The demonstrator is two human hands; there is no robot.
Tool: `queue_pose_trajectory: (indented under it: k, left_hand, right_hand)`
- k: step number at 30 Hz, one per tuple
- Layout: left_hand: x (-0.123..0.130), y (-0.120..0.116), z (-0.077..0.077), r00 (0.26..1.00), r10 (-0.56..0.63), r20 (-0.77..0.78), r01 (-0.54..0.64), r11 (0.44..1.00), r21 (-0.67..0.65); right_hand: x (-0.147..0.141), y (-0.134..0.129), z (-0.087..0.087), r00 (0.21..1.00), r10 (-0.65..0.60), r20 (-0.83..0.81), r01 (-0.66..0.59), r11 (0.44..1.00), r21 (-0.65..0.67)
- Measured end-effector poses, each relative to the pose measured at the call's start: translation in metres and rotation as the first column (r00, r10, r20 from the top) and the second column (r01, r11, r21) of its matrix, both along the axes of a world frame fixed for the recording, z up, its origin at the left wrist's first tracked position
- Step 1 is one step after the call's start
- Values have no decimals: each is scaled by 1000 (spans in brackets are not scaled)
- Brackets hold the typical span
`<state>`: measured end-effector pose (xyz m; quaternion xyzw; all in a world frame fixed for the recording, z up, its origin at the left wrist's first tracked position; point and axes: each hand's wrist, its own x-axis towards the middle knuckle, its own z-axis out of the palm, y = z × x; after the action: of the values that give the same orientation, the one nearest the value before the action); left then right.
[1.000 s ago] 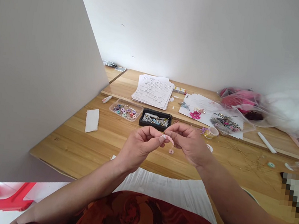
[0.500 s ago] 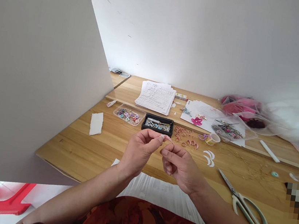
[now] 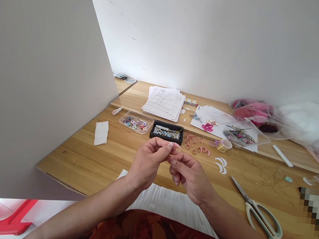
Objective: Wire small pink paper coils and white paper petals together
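Over the table's front part, my left hand [image 3: 147, 161] pinches a small curved pink petal-like piece [image 3: 176, 147] between thumb and forefinger. Close beside it, my right hand [image 3: 189, 174] has its thumb and fingertips pressed together just under the piece. Whatever lies between those right fingertips is too small to make out. Beyond the hands are a black tray [image 3: 165, 137] of beads and several similar pink curled pieces [image 3: 193, 139]. White crescent cut-outs [image 3: 221, 165] lie to the right of my right hand.
Scissors [image 3: 256, 210] lie open-bladed or nearly closed at right. A clear box [image 3: 136, 123] of beads, a small glue tube [image 3: 116, 111] and a white cloth [image 3: 101, 133] are at left. Paper sheets [image 3: 164, 103] and plastic bags [image 3: 254, 112] stand behind. A grey panel [image 3: 35, 79] borders the left.
My right hand has moved slightly left, closer to my left hand. The pink piece stays pinched in my left hand. The view has shifted a little.
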<state>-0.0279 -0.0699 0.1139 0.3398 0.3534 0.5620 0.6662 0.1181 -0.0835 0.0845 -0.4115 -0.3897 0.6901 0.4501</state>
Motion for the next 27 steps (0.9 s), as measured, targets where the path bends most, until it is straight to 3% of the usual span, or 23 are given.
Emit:
queue_pose_trajectory:
  k: [3,6,10,14,20,27]
  left_hand:
    - [-1,0,0,1000,-3,12,3,1000,-5]
    - [-2,1,-2,1000,-10,-16,10,1000,-7]
    - [0,1,-4,998,-40,-58,39,999,-19]
    - [2,0,-5,993,-88,-78,86,996,-35]
    - [1,-1,-6,988,-133,-81,128,989,-68]
    - [4,-2,-7,982,-155,-106,148,986,-73]
  right_hand:
    - [6,3,-4,1000,12,29,-13,999,29]
    - [18,6,-2,988,-51,144,24,984,178]
    - [32,11,15,899,-238,367,43,883,467]
    - [31,14,31,805,-364,468,-10,782,623]
    - [29,16,30,833,-332,442,-25,776,631]
    - [35,12,31,846,-256,468,-38,846,531]
